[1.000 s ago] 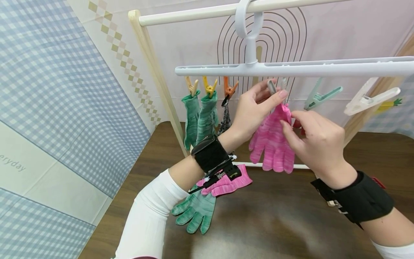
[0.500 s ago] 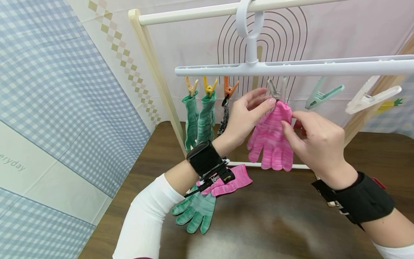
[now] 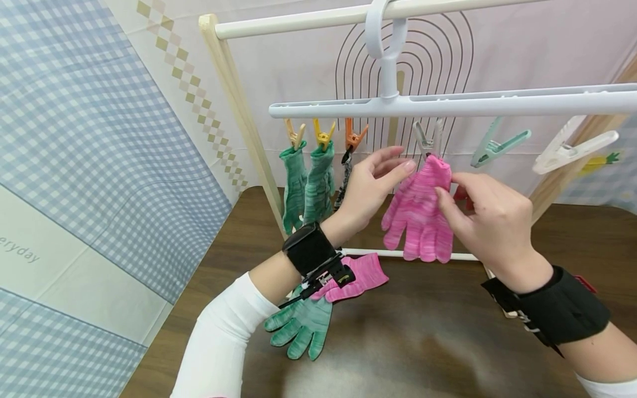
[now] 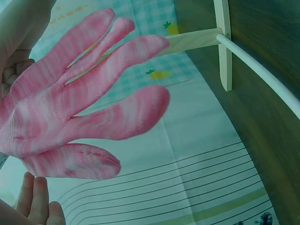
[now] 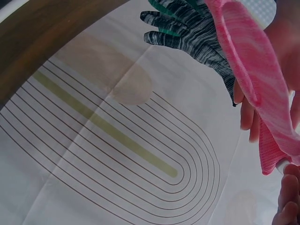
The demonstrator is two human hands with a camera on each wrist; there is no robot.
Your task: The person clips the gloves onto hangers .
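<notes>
A pink knit glove (image 3: pixel 420 213) hangs fingers down, its cuff in the grey clothespin (image 3: pixel 427 138) under the white hanger (image 3: pixel 497 102). My right hand (image 3: pixel 490 221) pinches the cuff's right edge between thumb and index finger. Just left of the glove is my left hand (image 3: pixel 370 188), fingers loosely bent and holding nothing. In the left wrist view the pink glove (image 4: pixel 89 93) spreads its fingers across the picture. The right wrist view shows the pink glove (image 5: pixel 255 70) edge-on, with fingertips (image 5: pixel 288 192) at its cuff.
Two green gloves (image 3: pixel 318 182) and a black-and-white glove (image 5: pixel 192 35) hang from clothespins on the left. To the right hang a mint clothespin (image 3: pixel 497 149) and a white clothespin (image 3: pixel 567 149). A pink glove (image 3: pixel 365 273) and a green glove (image 3: pixel 301 326) lie on the wooden table (image 3: pixel 398 342).
My left hand has let go of the grey clothespin and moved left and down, away from the glove. The clothespin now grips the cuff. My right hand stays at the cuff's edge.
</notes>
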